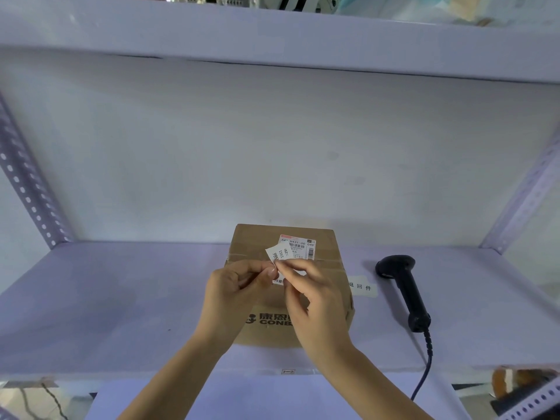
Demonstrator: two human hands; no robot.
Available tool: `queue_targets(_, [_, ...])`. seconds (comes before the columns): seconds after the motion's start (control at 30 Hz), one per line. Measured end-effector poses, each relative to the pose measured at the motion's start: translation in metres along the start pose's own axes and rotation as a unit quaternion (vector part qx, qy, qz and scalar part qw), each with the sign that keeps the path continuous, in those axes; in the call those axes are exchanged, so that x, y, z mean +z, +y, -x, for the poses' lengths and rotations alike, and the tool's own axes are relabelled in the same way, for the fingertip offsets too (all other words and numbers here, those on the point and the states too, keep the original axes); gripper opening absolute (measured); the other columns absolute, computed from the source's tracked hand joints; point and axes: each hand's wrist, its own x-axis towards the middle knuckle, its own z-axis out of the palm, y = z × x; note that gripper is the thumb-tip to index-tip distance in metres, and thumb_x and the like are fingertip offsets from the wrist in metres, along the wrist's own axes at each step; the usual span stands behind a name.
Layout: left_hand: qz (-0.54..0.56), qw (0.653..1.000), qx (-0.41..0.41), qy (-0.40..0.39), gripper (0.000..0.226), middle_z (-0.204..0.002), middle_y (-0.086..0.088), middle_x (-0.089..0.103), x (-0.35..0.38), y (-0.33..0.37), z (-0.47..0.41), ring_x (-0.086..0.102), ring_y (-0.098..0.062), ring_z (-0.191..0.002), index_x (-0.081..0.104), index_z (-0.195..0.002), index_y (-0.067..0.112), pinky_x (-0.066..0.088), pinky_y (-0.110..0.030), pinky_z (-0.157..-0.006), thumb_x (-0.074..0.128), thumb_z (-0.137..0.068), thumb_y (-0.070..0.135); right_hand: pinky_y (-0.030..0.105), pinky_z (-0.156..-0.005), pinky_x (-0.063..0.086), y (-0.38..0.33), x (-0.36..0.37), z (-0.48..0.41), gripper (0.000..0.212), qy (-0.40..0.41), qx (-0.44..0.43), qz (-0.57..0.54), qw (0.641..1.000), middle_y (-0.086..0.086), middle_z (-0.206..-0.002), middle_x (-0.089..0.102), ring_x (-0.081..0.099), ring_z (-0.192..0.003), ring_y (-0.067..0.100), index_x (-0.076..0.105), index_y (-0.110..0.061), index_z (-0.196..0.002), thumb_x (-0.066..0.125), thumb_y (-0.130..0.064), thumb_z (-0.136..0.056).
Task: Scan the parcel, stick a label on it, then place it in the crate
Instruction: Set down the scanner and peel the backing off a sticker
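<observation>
Parcel (291, 286): cardboard, sat on shelf (121, 292), scanner (404, 291) lying to its right. Left hand (235, 294) and right hand (315, 301): both pinched a white label (278, 253) above parcel top

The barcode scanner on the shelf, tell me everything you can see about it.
The barcode scanner is a black handheld unit, seemingly plastic, lying flat on the pale shelf right of the cardboard parcel. Its head points away from the person; a dark coiled cord runs from the handle end over the shelf's front edge. Neither hand touches it.
</observation>
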Motion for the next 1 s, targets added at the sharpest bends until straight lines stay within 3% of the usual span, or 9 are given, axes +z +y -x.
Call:
queue_targets(0.1, [-0.001,1.000,-0.004,-0.002,0.009,-0.085,0.002,0.080,0.000,0.000,0.001,0.074,-0.007,-0.083,0.078,-0.087,0.009,0.056,-0.015,-0.075,0.069,-0.087,0.007,0.017,-0.065,0.047,0.000,0.000,0.002,0.038,0.001,0.005,0.003,1.000,-0.003,-0.105,0.068,0.065,-0.078,0.009,0.071,-0.011,-0.114,0.056,0.005,-0.083])
queue_targets(0.27, [0.003,1.000,-0.010,-0.007,0.021,-0.088,-0.001,0.080,0.002,0.002,0.004,0.075,-0.016,-0.090,0.081,-0.084,0.022,0.059,-0.028,-0.084,0.066,-0.089,0.008,0.027,-0.066,0.053,-0.002,-0.001,0.004,0.038,0.006,0.012,0.000,1.000,-0.001,-0.106,0.069,0.068,-0.081,0.015,0.072,-0.010,-0.114,0.056,0.005,-0.083])
queue_targets(0.47, [-0.017,1.000,0.023,-0.004,0.024,-0.099,0.000,0.071,0.003,0.004,0.004,0.068,-0.022,-0.100,0.081,-0.082,0.024,0.057,-0.035,-0.085,0.066,-0.088,0.006,0.002,-0.069,0.045,-0.009,-0.004,-0.001,0.025,0.005,0.083,-0.071,0.994,-0.006,-0.095,0.073,0.064,-0.082,-0.004,0.076,-0.011,-0.106,0.067,-0.001,-0.085])
queue_targets(0.6, [-0.038,0.999,0.027,-0.004,0.030,-0.100,0.001,0.066,0.003,0.006,0.004,0.070,-0.014,-0.092,0.079,-0.070,0.028,0.054,-0.018,-0.079,0.068,-0.087,0.005,0.004,-0.064,0.045,-0.012,-0.007,-0.004,0.013,0.009,0.169,-0.108,0.980,-0.019,-0.084,0.074,0.067,-0.075,0.003,0.080,-0.019,-0.092,0.074,-0.011,-0.083])
queue_targets(0.7, [-0.056,0.998,0.030,-0.001,0.033,-0.100,0.000,0.065,0.003,0.006,0.004,0.069,-0.005,-0.084,0.077,-0.067,0.029,0.051,-0.009,-0.073,0.068,-0.087,0.005,0.012,-0.062,0.049,-0.011,-0.009,-0.005,0.011,-0.011,0.211,-0.125,0.969,-0.015,-0.081,0.076,0.069,-0.071,0.009,0.080,-0.022,-0.088,0.072,-0.015,-0.086])
queue_targets(0.8, [-0.064,0.998,0.029,-0.001,0.029,-0.101,-0.002,0.065,0.002,0.005,0.003,0.069,-0.009,-0.086,0.077,-0.068,0.027,0.051,-0.009,-0.073,0.069,-0.087,0.007,0.016,-0.064,0.052,-0.013,-0.010,-0.005,0.013,-0.017,0.234,-0.149,0.961,-0.016,-0.079,0.077,0.070,-0.072,0.009,0.078,-0.028,-0.085,0.071,-0.017,-0.086])
queue_targets(1.0, [-0.076,0.997,0.024,-0.004,0.025,-0.101,-0.004,0.066,0.002,0.003,0.001,0.069,-0.015,-0.092,0.076,-0.071,0.023,0.053,-0.015,-0.076,0.069,-0.086,0.005,0.006,-0.061,0.047,-0.016,-0.013,-0.007,0.021,-0.025,0.268,-0.201,0.942,-0.017,-0.074,0.076,0.068,-0.067,-0.002,0.075,-0.035,-0.078,0.070,-0.016,-0.087])
